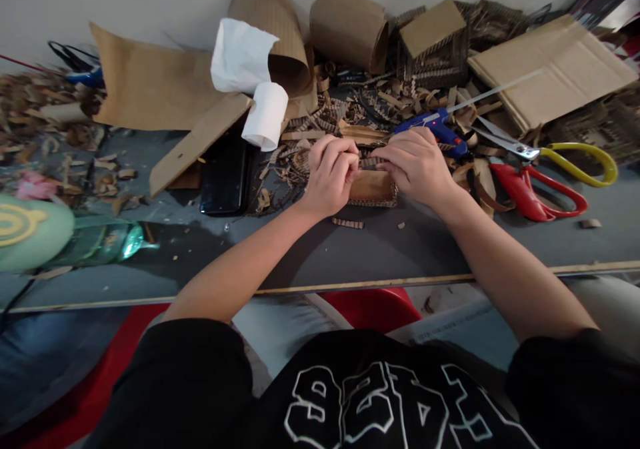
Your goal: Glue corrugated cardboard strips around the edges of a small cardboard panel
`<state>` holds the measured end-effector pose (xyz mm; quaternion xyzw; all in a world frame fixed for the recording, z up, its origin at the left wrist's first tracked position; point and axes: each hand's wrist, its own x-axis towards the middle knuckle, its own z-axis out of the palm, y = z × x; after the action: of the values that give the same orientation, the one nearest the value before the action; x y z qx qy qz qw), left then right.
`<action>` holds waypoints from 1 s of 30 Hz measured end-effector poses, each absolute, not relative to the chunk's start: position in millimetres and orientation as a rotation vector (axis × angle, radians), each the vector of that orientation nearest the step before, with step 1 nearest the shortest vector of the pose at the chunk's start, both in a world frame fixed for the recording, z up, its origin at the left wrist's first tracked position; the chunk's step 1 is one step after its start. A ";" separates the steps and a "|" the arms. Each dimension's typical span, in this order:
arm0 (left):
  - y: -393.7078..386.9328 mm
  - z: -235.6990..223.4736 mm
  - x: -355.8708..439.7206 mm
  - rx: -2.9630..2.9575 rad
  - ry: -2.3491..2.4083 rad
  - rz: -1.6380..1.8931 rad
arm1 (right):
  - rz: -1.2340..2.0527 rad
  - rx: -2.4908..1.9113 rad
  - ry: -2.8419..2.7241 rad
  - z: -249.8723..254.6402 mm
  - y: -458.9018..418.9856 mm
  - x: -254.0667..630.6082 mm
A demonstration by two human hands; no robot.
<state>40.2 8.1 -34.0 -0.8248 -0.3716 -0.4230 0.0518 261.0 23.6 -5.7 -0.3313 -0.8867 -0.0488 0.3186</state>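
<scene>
Both hands are at a small open cardboard box [373,189] with corrugated edges, lying near the table's front. My left hand [331,174] is closed at the box's left back corner, fingers curled in a pinch. Opposite it, my right hand [419,165] pinches at the right back corner. A thin corrugated cardboard strip [369,162] spans between the two sets of fingertips, along the far side of the box. The fingers hide its ends. In front of the box lies a short loose corrugated piece [349,223].
A blue glue gun [433,129] and scissors [525,152] with red and yellow handles lie to the right. Leftward are a black phone [227,179], a toilet roll [267,117] and a green bottle [105,242]. Cardboard scraps, rolls and a flat sheet [555,72] fill the back.
</scene>
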 end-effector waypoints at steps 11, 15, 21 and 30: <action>15.3 -38.5 33.5 -2.335 -1.300 -1.532 | -0.129 -0.980 -2.296 -4.6 29.6 269.7; 16.2 -33.6 31.1 -2.349 -1.260 -1.518 | -0.114 -0.951 -2.302 -3.7 26.9 267.7; 13.8 -28.3 38.3 -2.389 -1.036 -1.600 | -0.165 -0.950 -2.234 -1.5 23.5 267.1; -1.4 -24.8 45.6 -2.553 -1.083 -1.791 | -0.309 -1.037 -2.211 1.3 21.6 263.7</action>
<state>45.6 -1.4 -24.8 -0.7707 -0.3271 -0.5409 -0.0798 263.7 21.6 1.3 -0.3973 -0.8467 -0.1182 0.3335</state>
